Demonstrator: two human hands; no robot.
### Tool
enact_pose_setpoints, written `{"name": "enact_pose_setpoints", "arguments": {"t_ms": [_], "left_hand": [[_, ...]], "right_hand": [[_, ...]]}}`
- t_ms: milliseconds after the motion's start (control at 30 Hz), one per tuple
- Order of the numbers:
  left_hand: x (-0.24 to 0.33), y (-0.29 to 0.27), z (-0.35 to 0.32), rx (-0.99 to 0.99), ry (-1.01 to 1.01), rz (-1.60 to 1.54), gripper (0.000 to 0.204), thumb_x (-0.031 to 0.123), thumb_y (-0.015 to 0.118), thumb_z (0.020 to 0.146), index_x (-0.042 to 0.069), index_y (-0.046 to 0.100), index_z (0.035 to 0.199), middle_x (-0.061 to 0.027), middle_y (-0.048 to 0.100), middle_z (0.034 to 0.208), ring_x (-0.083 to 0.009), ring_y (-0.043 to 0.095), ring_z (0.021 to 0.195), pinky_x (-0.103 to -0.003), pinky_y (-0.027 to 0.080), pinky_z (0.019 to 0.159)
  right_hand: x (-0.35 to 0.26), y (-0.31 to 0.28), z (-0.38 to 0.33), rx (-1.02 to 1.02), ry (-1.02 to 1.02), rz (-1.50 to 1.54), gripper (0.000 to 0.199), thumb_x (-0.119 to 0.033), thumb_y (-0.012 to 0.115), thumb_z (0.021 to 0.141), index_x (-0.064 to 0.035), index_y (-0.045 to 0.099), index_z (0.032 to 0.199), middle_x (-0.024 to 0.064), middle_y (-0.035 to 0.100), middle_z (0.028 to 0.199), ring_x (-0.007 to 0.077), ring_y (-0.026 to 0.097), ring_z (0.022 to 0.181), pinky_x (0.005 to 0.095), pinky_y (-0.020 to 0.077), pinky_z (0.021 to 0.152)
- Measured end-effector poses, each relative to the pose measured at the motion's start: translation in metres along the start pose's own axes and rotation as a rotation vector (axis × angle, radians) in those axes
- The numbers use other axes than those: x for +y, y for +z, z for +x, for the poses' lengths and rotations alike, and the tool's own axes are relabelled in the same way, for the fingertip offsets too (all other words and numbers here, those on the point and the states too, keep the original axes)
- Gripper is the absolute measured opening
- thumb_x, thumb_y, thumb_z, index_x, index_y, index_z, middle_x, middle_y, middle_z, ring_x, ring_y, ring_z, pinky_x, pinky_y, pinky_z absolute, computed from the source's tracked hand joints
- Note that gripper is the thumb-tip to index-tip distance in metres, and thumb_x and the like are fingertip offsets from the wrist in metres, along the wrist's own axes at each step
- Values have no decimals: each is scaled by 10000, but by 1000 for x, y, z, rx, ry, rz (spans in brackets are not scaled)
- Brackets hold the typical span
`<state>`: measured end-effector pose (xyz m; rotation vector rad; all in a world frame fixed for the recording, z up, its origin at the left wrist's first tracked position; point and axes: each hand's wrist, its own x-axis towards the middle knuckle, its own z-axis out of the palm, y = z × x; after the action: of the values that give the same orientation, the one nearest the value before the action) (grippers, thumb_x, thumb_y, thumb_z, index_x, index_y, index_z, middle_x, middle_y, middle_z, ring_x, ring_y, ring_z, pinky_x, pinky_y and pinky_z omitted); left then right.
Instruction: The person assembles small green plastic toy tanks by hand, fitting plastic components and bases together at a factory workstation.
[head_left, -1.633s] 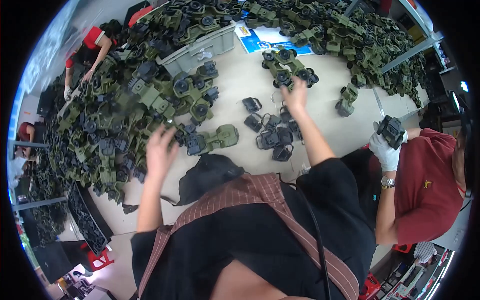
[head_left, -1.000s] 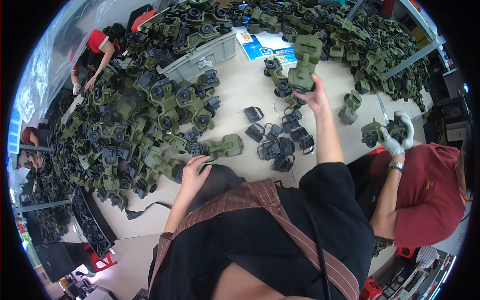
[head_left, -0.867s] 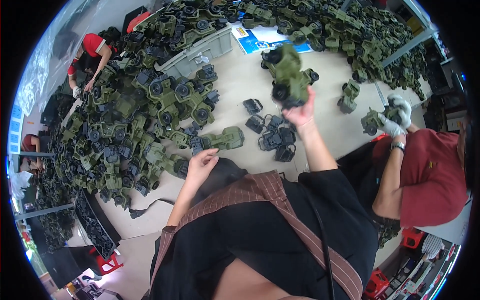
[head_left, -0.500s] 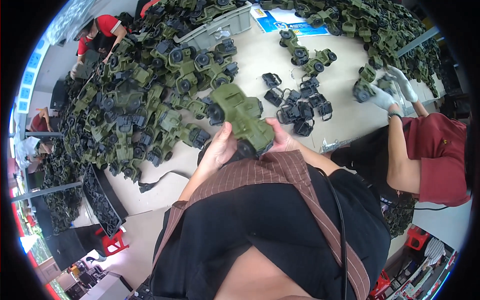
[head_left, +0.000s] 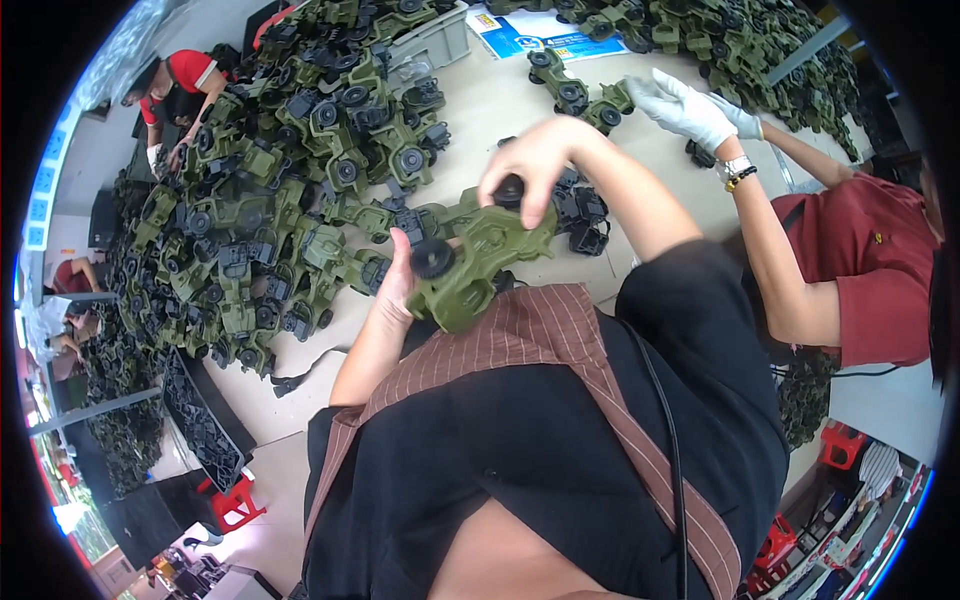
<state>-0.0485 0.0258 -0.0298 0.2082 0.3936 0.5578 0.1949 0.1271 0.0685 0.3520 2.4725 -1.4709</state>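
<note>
An olive-green plastic toy jeep point(head_left: 490, 252) with black wheels is held before my chest, tilted with its body slanting up to the right. My left hand point(head_left: 397, 278) cups its lower left end, thumb pointing up, its other fingers hidden behind the toy. From above, my right hand point(head_left: 545, 165) reaches over the jeep's upper end, fingers and thumb bent around a black wheel point(head_left: 508, 191). Just beyond the right hand lie several black plastic frame parts point(head_left: 582, 212), partly covered by that hand and forearm.
A large heap of toy jeeps point(head_left: 250, 200) covers the table's left side, another point(head_left: 740, 50) the far right. A grey crate point(head_left: 435, 45) stands at the back. At right, a co-worker's gloved hand point(head_left: 685, 108) is beside two jeeps; another person point(head_left: 185, 85) works far left.
My right hand has moved from the jeep's lower right side to its top, around a wheel. The jeep has turned in my hands. The co-worker's gloved hands have moved left, away from a jeep.
</note>
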Motion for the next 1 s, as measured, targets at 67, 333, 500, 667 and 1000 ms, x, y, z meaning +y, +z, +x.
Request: {"name": "enact_pose_setpoints", "arguments": {"t_ms": [67,333,500,667,1000], "left_hand": [[9,-1,8,-92,-20,216,854,599,493,740,-79,333,1234,-200,457,1194,-252,489,1069,-328,364,947],[-18,16,5,-155,118,184,823,312,640,642,-17,257,1292,-206,430,1202,-290,488,1051,-408,377,925],[-26,-11,-19,103,370,27,844,369,580,614,84,237,1330,-134,398,1243,-292,446,1083,-498,400,860],[-18,-26,-35,193,386,-2,842,324,583,588,99,250,1328,-152,468,1141,-311,490,1012,-507,413,825],[-23,17,-12,133,350,-10,818,251,542,602,42,231,1328,-138,487,1117,-270,493,1009,-396,378,909]], "right_hand": [[-26,-17,18,-194,292,-33,482,-249,754,597,-31,553,977,69,582,867,153,528,772,271,421,707],[-6,2,16,835,-67,261,600,-256,673,694,-28,437,1197,167,457,1196,222,429,1124,328,400,880],[153,103,-61,1547,827,208,348,-288,601,750,29,578,893,111,614,774,177,560,686,297,446,621],[149,178,-65,1328,1131,439,877,-569,661,604,82,430,1144,241,538,1060,310,521,1019,342,393,882],[157,182,-54,1516,1006,251,618,-371,662,673,6,481,1129,168,610,913,278,597,819,352,456,743]]}}
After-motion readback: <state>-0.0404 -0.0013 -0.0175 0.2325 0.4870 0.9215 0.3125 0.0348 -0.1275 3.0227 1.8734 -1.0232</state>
